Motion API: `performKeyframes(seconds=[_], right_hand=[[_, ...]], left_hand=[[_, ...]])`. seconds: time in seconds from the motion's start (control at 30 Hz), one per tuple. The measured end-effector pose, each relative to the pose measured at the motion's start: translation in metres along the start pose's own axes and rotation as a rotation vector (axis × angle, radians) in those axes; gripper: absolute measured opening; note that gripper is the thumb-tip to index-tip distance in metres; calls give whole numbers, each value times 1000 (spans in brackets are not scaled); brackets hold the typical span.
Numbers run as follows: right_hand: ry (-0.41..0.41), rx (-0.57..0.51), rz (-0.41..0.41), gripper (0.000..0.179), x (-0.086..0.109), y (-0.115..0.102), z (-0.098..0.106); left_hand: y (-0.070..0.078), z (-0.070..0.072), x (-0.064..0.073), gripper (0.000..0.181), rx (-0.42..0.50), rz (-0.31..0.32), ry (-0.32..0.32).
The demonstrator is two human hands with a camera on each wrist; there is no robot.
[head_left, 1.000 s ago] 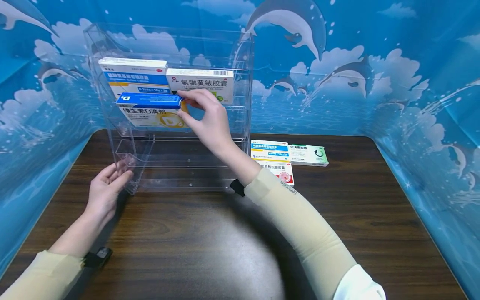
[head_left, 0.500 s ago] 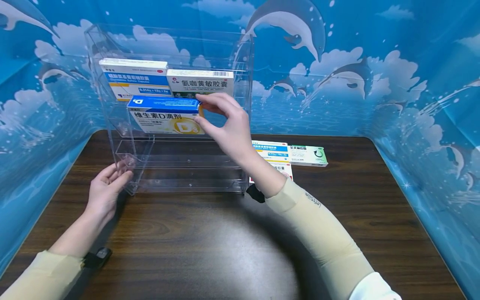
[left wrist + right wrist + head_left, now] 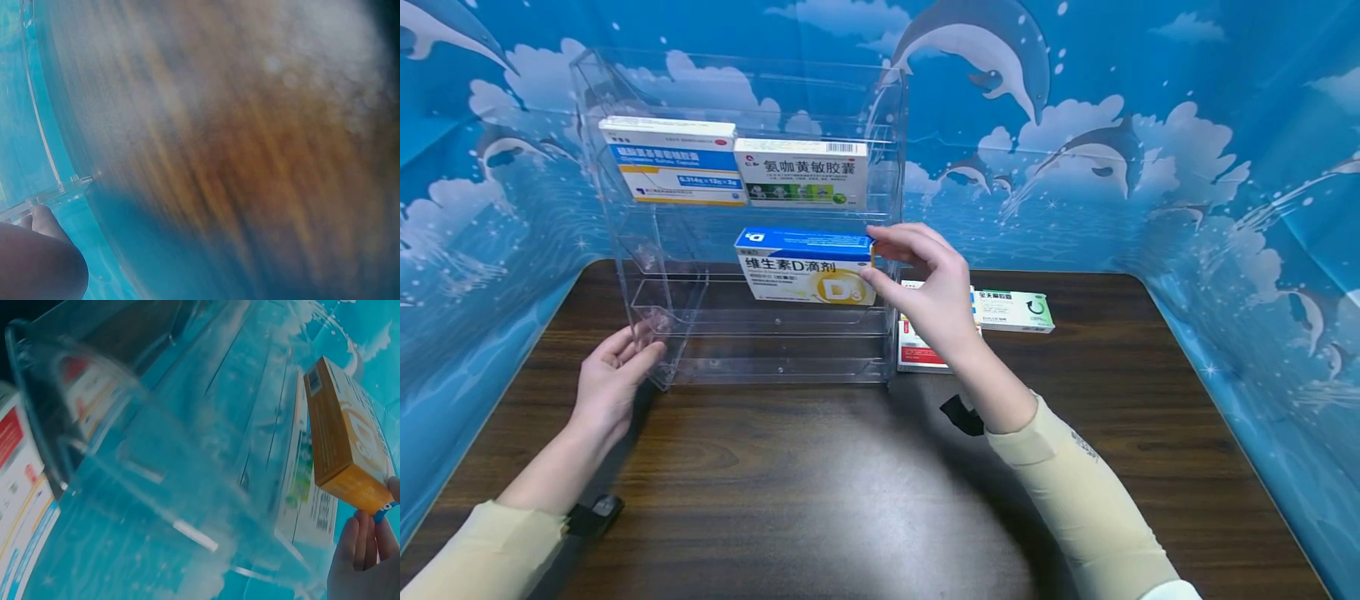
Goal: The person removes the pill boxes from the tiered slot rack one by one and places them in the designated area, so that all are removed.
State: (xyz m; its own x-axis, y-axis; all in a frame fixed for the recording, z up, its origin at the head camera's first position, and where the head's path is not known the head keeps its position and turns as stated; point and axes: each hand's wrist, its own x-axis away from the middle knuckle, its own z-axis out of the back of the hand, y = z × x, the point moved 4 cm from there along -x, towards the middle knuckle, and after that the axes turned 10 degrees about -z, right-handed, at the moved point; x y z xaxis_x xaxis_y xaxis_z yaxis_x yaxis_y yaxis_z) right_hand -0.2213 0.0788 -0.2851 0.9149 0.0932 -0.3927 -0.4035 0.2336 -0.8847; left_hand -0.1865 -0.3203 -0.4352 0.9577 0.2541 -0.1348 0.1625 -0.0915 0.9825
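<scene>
Right hand [image 3: 928,279]: pinches the nearest end of the D3 box [image 3: 801,268], with the thumb at the front face and the fingertips at the top edge; narrow grip, filled by the box.
D3 box: juts out to the left of the right hand, in front of the clear rack [image 3: 775,368]; turns a blue top upward and a white front with a yellow disc toward the head camera; shows orange sides in the right wrist view; cannot tell whether touching the rack.
Left hand [image 3: 613,375]: grips the rack's lower corner, thumb in front, fingers curled at the side panel; mostly blurred in the left wrist view.
Rack: rises above the left hand and reaches across to just left of the right hand.
Green-striped box [image 3: 805,173]: rests on an upper tier, up and left of the right hand.
Blue-banded box [image 3: 673,167]: sits just beside the green-striped box, farther left of the right hand and well above the left; leans back.
Red-labelled box [image 3: 921,354]: lies on the dark table [image 3: 790,483] below the right hand, partly hidden by it.
Green-and-white box [image 3: 1015,310]: lies flat, right of the right hand.
</scene>
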Motion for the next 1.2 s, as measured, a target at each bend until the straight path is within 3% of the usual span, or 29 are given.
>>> performKeyframes(seconds=[0.5, 0.73, 0.97, 1.2], right_hand=[[13, -12, -177, 42, 27, 39, 74], [25, -46, -251, 38, 41, 48, 108], [41, 22, -307, 38, 52, 54, 139], [64, -15, -374, 36, 63, 74, 166]], left_hand=[[-2, 1, -3, 32, 12, 5, -31], [-1, 0, -3, 33, 24, 3, -23], [0, 0, -3, 35, 24, -13, -15], [0, 0, -2, 35, 35, -15, -17]])
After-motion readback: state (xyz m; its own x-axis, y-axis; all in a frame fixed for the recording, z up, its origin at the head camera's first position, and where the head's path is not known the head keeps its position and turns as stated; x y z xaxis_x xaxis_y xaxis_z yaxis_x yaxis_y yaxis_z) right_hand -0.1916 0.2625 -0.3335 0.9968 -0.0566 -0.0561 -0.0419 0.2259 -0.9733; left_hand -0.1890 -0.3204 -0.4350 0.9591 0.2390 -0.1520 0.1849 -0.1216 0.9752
